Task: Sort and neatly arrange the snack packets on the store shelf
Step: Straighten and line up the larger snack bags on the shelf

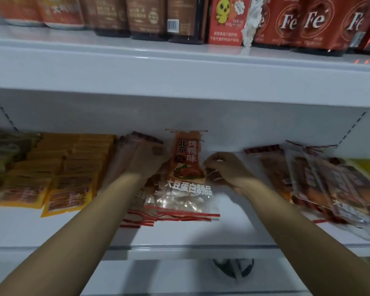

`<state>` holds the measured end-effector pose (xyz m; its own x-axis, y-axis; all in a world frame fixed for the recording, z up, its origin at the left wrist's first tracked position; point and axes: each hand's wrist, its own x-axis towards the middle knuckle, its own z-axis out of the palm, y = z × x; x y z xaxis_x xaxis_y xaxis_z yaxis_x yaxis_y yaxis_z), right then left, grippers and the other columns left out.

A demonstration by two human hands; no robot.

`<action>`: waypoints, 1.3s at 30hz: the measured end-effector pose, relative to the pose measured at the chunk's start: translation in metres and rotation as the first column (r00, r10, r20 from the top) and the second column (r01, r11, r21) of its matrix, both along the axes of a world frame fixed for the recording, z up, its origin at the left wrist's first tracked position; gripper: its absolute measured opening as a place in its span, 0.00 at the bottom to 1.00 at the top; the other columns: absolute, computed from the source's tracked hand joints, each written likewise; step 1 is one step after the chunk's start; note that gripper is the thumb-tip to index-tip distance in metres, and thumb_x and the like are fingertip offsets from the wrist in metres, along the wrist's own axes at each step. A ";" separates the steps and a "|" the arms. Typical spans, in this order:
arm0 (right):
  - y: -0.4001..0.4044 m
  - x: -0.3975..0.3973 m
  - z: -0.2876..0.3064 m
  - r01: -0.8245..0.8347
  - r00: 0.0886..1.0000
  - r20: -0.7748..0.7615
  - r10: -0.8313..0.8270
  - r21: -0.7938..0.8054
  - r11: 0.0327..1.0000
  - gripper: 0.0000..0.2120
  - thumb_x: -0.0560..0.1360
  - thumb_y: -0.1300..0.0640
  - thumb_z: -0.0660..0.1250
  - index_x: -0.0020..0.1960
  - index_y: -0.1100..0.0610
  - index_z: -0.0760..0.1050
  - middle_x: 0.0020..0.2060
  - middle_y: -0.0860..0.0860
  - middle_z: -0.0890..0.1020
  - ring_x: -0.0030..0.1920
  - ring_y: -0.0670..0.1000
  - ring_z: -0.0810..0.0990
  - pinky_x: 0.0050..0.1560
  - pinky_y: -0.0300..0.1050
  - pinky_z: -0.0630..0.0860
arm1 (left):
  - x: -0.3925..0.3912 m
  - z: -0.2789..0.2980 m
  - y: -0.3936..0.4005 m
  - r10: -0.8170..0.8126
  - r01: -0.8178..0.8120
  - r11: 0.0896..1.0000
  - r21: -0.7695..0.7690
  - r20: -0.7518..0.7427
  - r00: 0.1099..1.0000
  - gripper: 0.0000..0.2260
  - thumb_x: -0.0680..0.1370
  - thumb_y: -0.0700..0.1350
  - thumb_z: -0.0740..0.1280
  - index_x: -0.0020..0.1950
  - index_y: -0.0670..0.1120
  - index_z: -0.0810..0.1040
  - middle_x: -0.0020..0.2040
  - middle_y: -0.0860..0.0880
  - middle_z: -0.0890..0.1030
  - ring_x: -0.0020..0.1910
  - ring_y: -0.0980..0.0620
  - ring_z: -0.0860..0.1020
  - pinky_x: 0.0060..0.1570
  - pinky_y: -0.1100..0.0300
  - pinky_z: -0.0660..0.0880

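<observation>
A clear snack packet with an orange label and red-striped ends [187, 167] lies on top of a small stack in the middle of the white shelf [233, 227]. My left hand [146, 159] grips the stack's left edge, fingers curled over it. My right hand [224, 167] pinches the top packet's right edge. More packets of the same kind [320, 180] lie fanned and crooked to the right. Rows of yellow-orange packets [60, 171] fill the left side.
Green packets [0, 150] sit at the far left edge. The shelf above carries brown pouches [145, 16], a red box with a chick on it [228, 20] and red "Fe" pouches [308, 22]. Bare shelf surface shows in front of the middle stack.
</observation>
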<state>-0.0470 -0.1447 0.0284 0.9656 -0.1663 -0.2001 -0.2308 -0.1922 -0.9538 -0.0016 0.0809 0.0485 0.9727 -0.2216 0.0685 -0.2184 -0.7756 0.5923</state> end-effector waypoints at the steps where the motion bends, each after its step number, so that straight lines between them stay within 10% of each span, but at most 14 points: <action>1: 0.004 0.004 -0.001 0.003 1.000 -0.009 -0.004 -0.020 1.000 0.06 0.79 0.64 0.69 0.43 0.59 0.80 0.31 0.55 0.83 0.29 0.51 0.82 0.32 0.42 0.78 | 0.007 0.001 0.002 0.053 -0.053 0.999 0.009 0.031 0.998 0.12 0.80 0.50 0.69 0.58 0.45 0.84 0.52 0.52 0.81 0.52 0.54 0.78 0.37 0.79 0.67; 5: 0.020 0.019 -0.008 0.045 0.999 -0.015 -0.047 -0.109 0.993 0.04 0.76 0.63 0.73 0.43 0.59 0.82 0.35 0.59 0.84 0.32 0.55 0.81 0.35 0.46 0.81 | 0.015 -0.003 0.009 0.104 -0.121 0.982 0.147 0.118 0.988 0.24 0.72 0.66 0.59 0.53 0.53 0.85 0.51 0.49 0.87 0.53 0.45 0.83 0.56 0.52 0.79; 11: 0.025 0.023 -0.018 0.078 0.997 0.003 -0.081 -0.295 0.952 0.23 0.74 0.52 0.77 0.63 0.53 0.70 0.41 0.55 0.85 0.27 0.47 0.79 0.26 0.39 0.74 | 0.006 0.001 0.009 0.009 -0.045 0.982 0.186 0.191 0.982 0.10 0.78 0.52 0.68 0.56 0.53 0.85 0.56 0.48 0.86 0.55 0.46 0.82 0.51 0.58 0.76; 19: -0.001 0.023 -0.029 0.079 0.997 0.042 -0.067 -0.463 0.883 0.14 0.77 0.48 0.71 0.59 0.51 0.74 0.42 0.53 0.84 0.33 0.47 0.81 0.35 0.41 0.74 | 0.003 -0.001 -0.005 -0.057 0.019 0.983 0.182 0.207 0.977 0.09 0.80 0.43 0.65 0.57 0.44 0.82 0.55 0.47 0.83 0.56 0.45 0.80 0.41 0.66 0.59; 23: -0.023 0.015 -0.026 0.083 0.997 0.041 -0.072 -0.542 0.836 0.12 0.76 0.49 0.72 0.56 0.50 0.74 0.41 0.53 0.85 0.37 0.50 0.82 0.45 0.48 0.81 | 0.006 0.002 -0.036 -0.279 0.256 0.955 0.150 0.167 0.945 0.14 0.72 0.50 0.61 0.54 0.54 0.81 0.54 0.54 0.83 0.57 0.49 0.80 0.61 0.52 0.75; 33: -0.154 -0.050 0.004 0.227 0.946 0.128 -0.297 -0.918 0.325 0.22 0.77 0.42 0.56 0.65 0.51 0.73 0.59 0.57 0.81 0.60 0.62 0.79 0.57 0.55 0.77 | -0.016 -0.003 -0.154 -0.522 0.519 0.849 0.096 0.002 0.853 0.15 0.81 0.46 0.66 0.67 0.47 0.79 0.67 0.48 0.79 0.66 0.48 0.76 0.64 0.61 0.67; 39: -0.214 -0.096 -0.018 0.114 0.876 -0.065 -0.477 -0.935 0.335 0.38 0.76 0.30 0.50 0.79 0.50 0.62 0.73 0.62 0.71 0.72 0.65 0.70 0.70 0.63 0.69 | -0.045 -0.014 -0.245 -0.603 0.545 0.791 -0.280 -0.199 0.773 0.07 0.73 0.40 0.65 0.39 0.41 0.81 0.36 0.47 0.81 0.37 0.49 0.79 0.43 0.54 0.75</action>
